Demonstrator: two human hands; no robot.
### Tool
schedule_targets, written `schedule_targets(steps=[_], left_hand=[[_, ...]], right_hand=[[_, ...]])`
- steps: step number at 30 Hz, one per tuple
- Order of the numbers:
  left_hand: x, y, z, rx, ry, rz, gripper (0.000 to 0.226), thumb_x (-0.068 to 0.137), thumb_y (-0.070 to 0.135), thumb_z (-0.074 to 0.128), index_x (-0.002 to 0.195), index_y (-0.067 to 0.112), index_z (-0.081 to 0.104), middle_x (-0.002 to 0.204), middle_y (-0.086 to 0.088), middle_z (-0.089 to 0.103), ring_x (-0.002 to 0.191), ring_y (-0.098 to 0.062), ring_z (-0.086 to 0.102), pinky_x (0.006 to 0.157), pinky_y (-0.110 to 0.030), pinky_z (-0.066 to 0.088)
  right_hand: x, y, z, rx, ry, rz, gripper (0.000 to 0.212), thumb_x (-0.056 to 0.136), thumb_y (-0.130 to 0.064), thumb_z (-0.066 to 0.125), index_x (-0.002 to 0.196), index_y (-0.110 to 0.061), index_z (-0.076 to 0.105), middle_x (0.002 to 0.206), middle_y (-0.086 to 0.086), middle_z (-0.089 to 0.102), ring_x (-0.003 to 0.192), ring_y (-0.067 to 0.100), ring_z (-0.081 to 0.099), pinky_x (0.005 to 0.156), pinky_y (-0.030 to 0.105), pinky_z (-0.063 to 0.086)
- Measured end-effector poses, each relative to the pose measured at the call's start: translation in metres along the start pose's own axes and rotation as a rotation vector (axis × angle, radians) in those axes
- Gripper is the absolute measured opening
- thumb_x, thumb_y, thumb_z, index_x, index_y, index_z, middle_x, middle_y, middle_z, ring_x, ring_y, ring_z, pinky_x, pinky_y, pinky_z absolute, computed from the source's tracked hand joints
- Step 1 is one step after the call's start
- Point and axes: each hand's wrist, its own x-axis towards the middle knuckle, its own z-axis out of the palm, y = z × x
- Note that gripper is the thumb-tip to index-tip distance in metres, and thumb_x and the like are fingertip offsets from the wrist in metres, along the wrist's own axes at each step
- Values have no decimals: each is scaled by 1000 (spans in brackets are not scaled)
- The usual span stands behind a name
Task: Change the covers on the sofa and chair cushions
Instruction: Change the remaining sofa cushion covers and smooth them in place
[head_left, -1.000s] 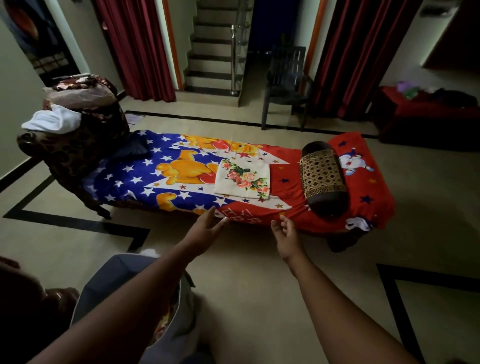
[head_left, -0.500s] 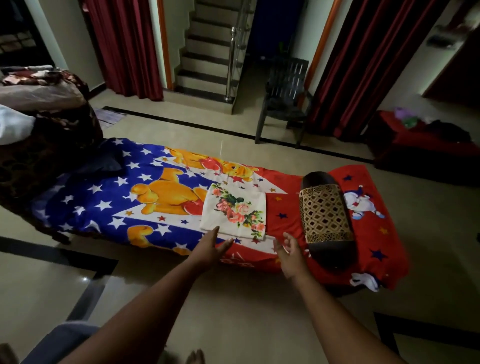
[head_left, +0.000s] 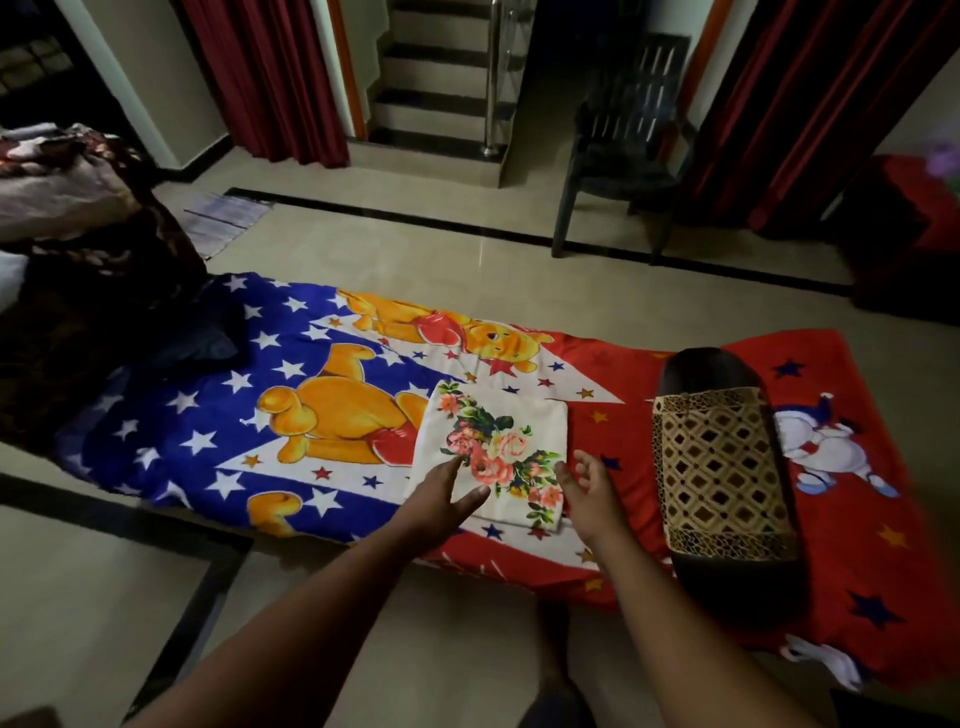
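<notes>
Reaching forward over the near edge of a low cot, both hands hover at a folded white floral cushion cover (head_left: 493, 452). The left hand (head_left: 447, 499) is spread, fingers straight, its fingertips over the cover's near-left part; whether they touch the cloth cannot be told. The right hand (head_left: 589, 491) sits just beside the cover's right edge, palm turned inward, fingers loosely parted and holding nothing, so each grip is wide.

The cover lies flat in the middle of the cot, on a bedsheet (head_left: 218, 415) printed with blue starred panels, yellow cartoon bears and a red section. To the right of the cover, apart from it, a dark bolster (head_left: 722, 467) with a tan lattice-patterned wrap lies across the red part of the sheet. At the cot's left end a dark blue cushion (head_left: 205, 338) rests against a brown patterned armchair (head_left: 78, 291) heaped with cloth. Beyond the cot stand a dark plastic chair (head_left: 623, 156), maroon curtains (head_left: 270, 78) and a staircase (head_left: 441, 104).
</notes>
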Motion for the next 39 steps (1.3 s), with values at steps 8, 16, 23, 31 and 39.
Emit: schedule_targets(steps=[8,16,23,31,39], left_hand=[[141,-2,58,-51,-38,-323,89,93,66,53,162,21,18,167,-7,24,149,-24,31,117,-41,33],[256,-35,131,-17,-191,-465,89,93,67,49,162,22,15,167,-6,23,150,-23,29,118,-37,30],[319,-58,175,26,-295,-474,101,85,77,40,163,20,13,168,-5,21,151,-22,26,119,-37,28],[340,-75,192,153,-375,-443,91,93,71,43,163,21,11,168,-4,18,151,-24,27,118,-37,29],[330,-51,171,-101,-174,-454,97,86,60,71,160,30,17,158,14,34,143,-9,35,106,-15,35]], right_hand=[[204,50,-11,-110,-159,218,61,96,-45,63,147,-20,41,151,11,44,127,26,50,96,39,48],[342,136,2,-294,-235,409,64,95,-43,67,148,-19,41,149,7,48,125,29,55,73,31,52],[388,199,20,-358,-172,640,89,94,-39,69,159,-14,14,162,14,28,145,37,33,111,46,37],[400,221,46,-151,-184,818,102,88,-42,74,161,-16,7,163,13,26,144,37,35,115,54,36],[372,144,63,109,-413,731,8,97,-9,60,95,-1,62,72,15,61,56,25,59,43,25,44]])
